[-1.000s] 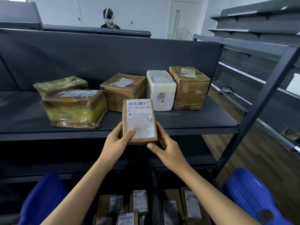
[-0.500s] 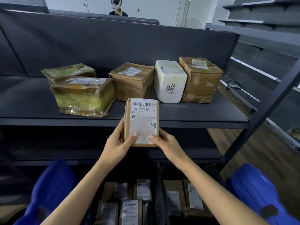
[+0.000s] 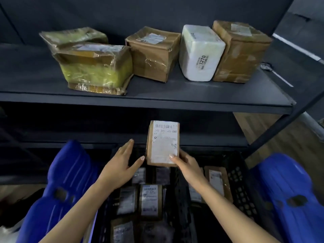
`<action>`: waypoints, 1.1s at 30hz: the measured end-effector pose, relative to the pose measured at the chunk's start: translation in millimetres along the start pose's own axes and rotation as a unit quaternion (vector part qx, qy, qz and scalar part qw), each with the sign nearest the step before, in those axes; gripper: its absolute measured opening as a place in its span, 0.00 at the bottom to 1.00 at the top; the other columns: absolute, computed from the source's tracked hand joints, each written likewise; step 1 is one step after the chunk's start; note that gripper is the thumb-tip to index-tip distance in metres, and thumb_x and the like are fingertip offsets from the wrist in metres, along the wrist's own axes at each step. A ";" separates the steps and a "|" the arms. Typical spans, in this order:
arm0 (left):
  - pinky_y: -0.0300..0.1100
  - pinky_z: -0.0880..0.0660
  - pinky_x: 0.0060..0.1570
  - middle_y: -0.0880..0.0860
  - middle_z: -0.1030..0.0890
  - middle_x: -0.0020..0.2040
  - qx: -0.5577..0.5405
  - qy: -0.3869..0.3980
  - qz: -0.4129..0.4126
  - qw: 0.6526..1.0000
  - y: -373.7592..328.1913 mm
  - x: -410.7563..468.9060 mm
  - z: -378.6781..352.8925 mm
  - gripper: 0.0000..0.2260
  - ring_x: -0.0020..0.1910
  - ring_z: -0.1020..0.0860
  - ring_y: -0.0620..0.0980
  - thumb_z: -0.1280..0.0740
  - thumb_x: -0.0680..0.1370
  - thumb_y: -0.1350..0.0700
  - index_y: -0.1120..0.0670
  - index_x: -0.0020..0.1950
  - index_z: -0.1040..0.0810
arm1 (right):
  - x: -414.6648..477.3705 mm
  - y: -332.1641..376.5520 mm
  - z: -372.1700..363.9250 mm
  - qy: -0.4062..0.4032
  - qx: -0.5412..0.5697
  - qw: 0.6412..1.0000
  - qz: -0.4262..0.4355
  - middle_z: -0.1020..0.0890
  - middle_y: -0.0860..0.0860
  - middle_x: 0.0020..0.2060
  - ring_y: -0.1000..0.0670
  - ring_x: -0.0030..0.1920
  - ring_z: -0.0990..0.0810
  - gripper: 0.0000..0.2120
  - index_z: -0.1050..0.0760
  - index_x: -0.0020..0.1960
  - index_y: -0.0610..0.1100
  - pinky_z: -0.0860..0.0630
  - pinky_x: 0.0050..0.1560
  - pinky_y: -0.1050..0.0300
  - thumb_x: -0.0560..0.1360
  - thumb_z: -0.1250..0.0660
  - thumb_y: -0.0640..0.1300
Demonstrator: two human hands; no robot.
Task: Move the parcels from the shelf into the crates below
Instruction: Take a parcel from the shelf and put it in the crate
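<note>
The shelf (image 3: 157,95) runs across the upper half of the frame; its front edge lies above the hands, and a dark open gap separates it from the black crates (image 3: 240,181) at lower centre. Five parcels stand on the shelf toward the back: two yellow-wrapped ones (image 3: 94,67) at upper left, a brown box (image 3: 154,53), a white parcel (image 3: 199,51) and a taller brown box (image 3: 242,50) at upper right. Blue crate walls (image 3: 63,181) flank the crates at lower left and right. The small labelled parcel (image 3: 163,143) is at centre, below the shelf edge and above the crates, upright. The right hand (image 3: 185,163) grasps its lower right corner, thumb on the label. The left hand (image 3: 122,163) is released, fingers spread, just beside the parcel's left edge; contact cannot be determined. Labelled parcels (image 3: 149,200) lie in the crates below.
</note>
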State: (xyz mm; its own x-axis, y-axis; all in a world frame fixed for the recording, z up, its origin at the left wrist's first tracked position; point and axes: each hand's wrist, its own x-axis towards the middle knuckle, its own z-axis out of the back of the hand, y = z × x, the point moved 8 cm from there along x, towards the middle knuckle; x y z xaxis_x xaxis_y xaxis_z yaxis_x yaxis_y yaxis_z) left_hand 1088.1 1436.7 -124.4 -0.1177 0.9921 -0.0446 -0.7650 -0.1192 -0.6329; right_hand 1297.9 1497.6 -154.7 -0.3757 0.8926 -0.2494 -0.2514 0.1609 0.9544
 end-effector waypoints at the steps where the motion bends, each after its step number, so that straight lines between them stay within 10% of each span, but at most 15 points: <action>1: 0.37 0.47 0.70 0.49 0.46 0.79 0.009 0.013 0.011 1.000 9.8 -3.3 -8.4 0.40 0.77 0.47 0.46 0.49 0.73 0.32 0.52 0.79 0.50 | -1.0 -14.4 -1.4 -0.007 0.004 1.000 -0.015 0.19 0.69 0.51 0.67 0.53 0.21 0.15 0.25 0.53 0.71 0.27 0.46 0.75 0.67 0.33 0.67; 7: 0.41 0.42 0.71 0.48 0.47 0.79 0.064 0.049 0.046 0.996 59.7 -19.4 -51.0 0.33 0.77 0.49 0.46 0.45 0.79 0.38 0.51 0.79 0.51 | -5.2 -94.4 -20.1 -0.034 0.041 0.993 -0.104 0.17 0.66 0.51 0.63 0.54 0.20 0.09 0.22 0.52 0.64 0.27 0.56 0.63 0.72 0.30 0.59; 21: 0.39 0.44 0.72 0.49 0.50 0.79 0.111 0.069 0.038 0.991 104.0 -22.2 -116.4 0.33 0.78 0.52 0.46 0.46 0.80 0.39 0.53 0.79 0.53 | 26.3 -183.4 -75.8 -0.019 0.073 0.986 -0.151 0.17 0.66 0.48 0.67 0.50 0.20 0.10 0.23 0.58 0.58 0.27 0.41 0.76 0.77 0.33 0.52; 27: 0.38 0.37 0.68 0.49 0.45 0.78 0.112 0.031 0.040 0.992 120.9 -15.4 -114.1 0.33 0.77 0.48 0.46 0.43 0.79 0.40 0.54 0.79 0.50 | 63.6 -212.8 -123.1 -0.005 0.030 0.987 -0.161 0.15 0.53 0.49 0.49 0.54 0.18 0.05 0.20 0.50 0.57 0.23 0.57 0.48 0.76 0.34 0.52; 33: 0.39 0.31 0.64 0.47 0.46 0.79 0.117 0.035 0.053 0.991 135.0 -10.2 -116.1 0.34 0.77 0.47 0.46 0.43 0.79 0.40 0.52 0.79 0.52 | 90.1 -226.1 -168.2 0.038 0.125 0.981 -0.146 0.15 0.56 0.52 0.55 0.55 0.18 0.11 0.19 0.56 0.57 0.23 0.50 0.64 0.76 0.31 0.46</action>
State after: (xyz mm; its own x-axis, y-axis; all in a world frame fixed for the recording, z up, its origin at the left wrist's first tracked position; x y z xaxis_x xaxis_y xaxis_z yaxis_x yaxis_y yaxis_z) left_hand 1059.5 1415.1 -299.1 -0.1667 0.9730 -0.1596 -0.8773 -0.2203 -0.4265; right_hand 1170.9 1470.8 -420.6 -0.3883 0.7609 -0.5199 -0.1357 0.5108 0.8489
